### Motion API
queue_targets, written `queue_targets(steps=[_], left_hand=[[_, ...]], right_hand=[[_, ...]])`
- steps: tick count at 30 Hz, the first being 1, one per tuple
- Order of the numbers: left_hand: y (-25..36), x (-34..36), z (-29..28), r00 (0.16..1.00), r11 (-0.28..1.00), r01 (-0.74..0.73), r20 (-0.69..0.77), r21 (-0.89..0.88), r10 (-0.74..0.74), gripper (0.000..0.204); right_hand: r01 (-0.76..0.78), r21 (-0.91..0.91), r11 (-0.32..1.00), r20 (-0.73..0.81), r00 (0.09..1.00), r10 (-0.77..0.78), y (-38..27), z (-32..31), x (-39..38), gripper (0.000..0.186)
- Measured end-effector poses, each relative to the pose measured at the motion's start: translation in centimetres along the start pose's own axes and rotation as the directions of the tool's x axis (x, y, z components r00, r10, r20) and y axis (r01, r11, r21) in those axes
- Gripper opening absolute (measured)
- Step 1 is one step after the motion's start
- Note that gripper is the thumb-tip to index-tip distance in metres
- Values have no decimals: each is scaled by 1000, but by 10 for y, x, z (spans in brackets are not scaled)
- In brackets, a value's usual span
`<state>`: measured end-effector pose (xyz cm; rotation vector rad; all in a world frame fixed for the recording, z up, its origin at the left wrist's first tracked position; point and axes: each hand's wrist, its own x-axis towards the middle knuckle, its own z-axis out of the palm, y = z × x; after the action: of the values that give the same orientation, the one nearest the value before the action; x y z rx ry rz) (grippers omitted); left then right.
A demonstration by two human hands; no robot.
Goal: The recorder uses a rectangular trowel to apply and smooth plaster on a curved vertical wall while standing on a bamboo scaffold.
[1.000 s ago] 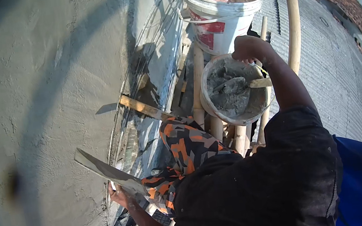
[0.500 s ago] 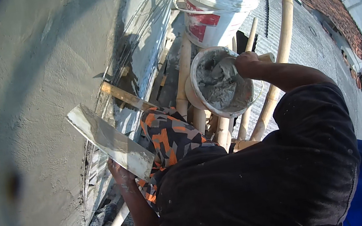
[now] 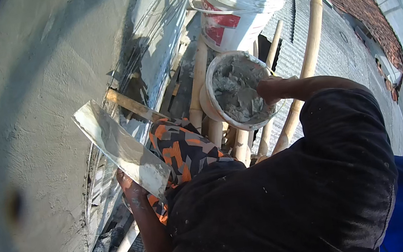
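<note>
My left hand [image 3: 128,181] grips the underside of a long, pale flat board [image 3: 120,147] streaked with grey mortar, tilted beside the wall. My right hand [image 3: 269,90] is closed inside the right side of a small pail [image 3: 208,78] of wet grey mortar [image 3: 234,84]; what its fingers hold is hidden by the hand. My legs in orange, grey and black patterned trousers [image 3: 178,145] lie between the board and the pail.
A freshly rendered grey wall [image 3: 29,125] runs along the left, with a wooden batten [image 3: 130,104] jutting from it. A large white and red bucket [image 3: 241,26] stands beyond the pail. Bamboo poles [image 3: 313,52], grey roofing sheets [image 3: 354,66] and red tiles [image 3: 362,13] are on the right.
My right hand has lowered from above the pail into it. My left hand and the board have risen slightly, and the board now shows more of its top face.
</note>
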<state>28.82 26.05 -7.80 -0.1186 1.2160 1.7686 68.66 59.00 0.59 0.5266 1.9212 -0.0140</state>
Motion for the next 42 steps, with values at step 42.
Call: queue_targets(steps=[42], left_hand=[[-11, 17, 156, 674, 884, 467, 654, -17, -344, 48]], right_hand=[[32, 402, 915, -501, 844, 190, 37, 4, -75, 29]])
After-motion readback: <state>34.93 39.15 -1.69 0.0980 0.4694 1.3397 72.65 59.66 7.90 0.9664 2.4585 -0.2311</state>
